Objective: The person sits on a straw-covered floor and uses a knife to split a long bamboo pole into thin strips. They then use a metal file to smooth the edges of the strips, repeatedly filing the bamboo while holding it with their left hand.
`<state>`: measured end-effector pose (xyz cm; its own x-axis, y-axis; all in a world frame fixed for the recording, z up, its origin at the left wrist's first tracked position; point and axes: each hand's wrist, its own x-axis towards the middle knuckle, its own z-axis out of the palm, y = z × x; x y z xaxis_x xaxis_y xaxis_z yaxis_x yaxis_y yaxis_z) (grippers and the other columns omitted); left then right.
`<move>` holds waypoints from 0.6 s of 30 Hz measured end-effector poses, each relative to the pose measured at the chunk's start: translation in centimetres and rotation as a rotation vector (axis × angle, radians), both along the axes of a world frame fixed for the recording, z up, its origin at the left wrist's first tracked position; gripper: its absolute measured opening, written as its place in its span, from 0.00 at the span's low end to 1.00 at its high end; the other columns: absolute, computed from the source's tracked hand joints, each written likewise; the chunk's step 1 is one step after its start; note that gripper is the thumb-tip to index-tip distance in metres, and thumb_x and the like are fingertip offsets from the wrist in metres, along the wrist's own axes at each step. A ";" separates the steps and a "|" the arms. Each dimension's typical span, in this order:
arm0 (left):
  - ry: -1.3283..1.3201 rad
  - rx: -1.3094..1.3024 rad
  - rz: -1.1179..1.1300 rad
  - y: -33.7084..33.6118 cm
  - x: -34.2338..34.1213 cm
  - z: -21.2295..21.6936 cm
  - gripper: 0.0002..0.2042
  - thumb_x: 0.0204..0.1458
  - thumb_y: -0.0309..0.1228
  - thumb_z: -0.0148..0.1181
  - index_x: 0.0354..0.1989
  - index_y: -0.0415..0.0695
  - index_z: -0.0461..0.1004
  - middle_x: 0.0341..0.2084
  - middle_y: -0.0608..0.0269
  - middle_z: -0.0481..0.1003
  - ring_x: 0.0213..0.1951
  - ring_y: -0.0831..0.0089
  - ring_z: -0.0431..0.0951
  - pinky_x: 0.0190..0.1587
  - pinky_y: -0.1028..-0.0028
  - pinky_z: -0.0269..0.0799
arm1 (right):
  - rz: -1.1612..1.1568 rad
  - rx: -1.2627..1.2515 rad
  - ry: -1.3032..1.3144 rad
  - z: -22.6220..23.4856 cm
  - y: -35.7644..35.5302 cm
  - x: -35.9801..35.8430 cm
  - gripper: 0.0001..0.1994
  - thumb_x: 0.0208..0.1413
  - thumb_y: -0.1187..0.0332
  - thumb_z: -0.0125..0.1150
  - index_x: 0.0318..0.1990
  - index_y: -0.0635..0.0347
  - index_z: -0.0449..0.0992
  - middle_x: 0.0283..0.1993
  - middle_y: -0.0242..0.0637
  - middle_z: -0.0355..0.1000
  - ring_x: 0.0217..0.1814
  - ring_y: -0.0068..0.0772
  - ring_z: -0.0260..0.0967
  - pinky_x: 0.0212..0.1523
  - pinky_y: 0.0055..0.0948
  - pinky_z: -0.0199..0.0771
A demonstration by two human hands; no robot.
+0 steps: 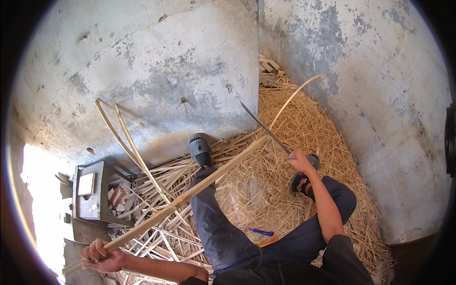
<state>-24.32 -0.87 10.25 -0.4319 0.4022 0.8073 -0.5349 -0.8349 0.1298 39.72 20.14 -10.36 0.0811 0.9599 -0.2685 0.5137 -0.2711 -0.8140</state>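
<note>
My left hand (102,256) is wrapped round the near end of a long split bamboo pole (199,187), which runs across my left thigh toward the upper right. My right hand (301,163) grips the handle of a long, dark-bladed knife (260,124). The blade crosses the pole near its far end, pointing up and to the left. Beyond the blade, a thin bamboo strip (292,99) curves away toward the right wall. Whether the edge is sunk in the bamboo I cannot tell.
Shavings (327,156) and bamboo offcuts (175,173) cover the floor. Two bent strips (124,130) lean on the left wall (180,71). A dark wooden stool lying on its side (97,204) is at left. A blue pen-like tool (262,232) lies between my legs, beside something orange (270,241).
</note>
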 end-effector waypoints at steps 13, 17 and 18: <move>-0.053 0.021 -0.062 -0.3 -0.1 0.8 0.28 0.67 0.62 0.40 0.22 0.53 0.54 0.14 0.76 0.50 0.15 0.84 0.44 0.21 0.78 0.45 | 0.097 0.400 -0.466 1.1 -1.2 -3.9 0.16 0.49 0.67 0.63 0.45 0.64 0.82 0.27 0.57 0.75 0.28 0.49 0.76 0.36 0.47 0.74; -0.005 0.074 -0.099 -2.5 -2.6 1.1 0.28 0.68 0.62 0.37 0.23 0.52 0.54 0.15 0.76 0.50 0.15 0.84 0.45 0.21 0.79 0.46 | -0.213 0.332 -0.322 -3.4 0.3 2.4 0.06 0.52 0.70 0.61 0.30 0.64 0.73 0.21 0.42 0.68 0.19 0.41 0.65 0.27 0.44 0.68; 0.016 0.091 -0.046 -3.1 -4.3 0.3 0.28 0.68 0.61 0.35 0.24 0.51 0.54 0.15 0.75 0.50 0.15 0.84 0.46 0.20 0.79 0.45 | -0.271 0.314 -0.264 -3.9 0.2 3.1 0.07 0.53 0.71 0.61 0.27 0.63 0.70 0.20 0.37 0.66 0.16 0.37 0.61 0.25 0.43 0.66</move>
<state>-28.62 -3.93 10.54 -0.4017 0.3455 0.8481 -0.5713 -0.8183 0.0628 42.81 20.36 -14.28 0.3654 0.9261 0.0938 0.6582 -0.1858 -0.7295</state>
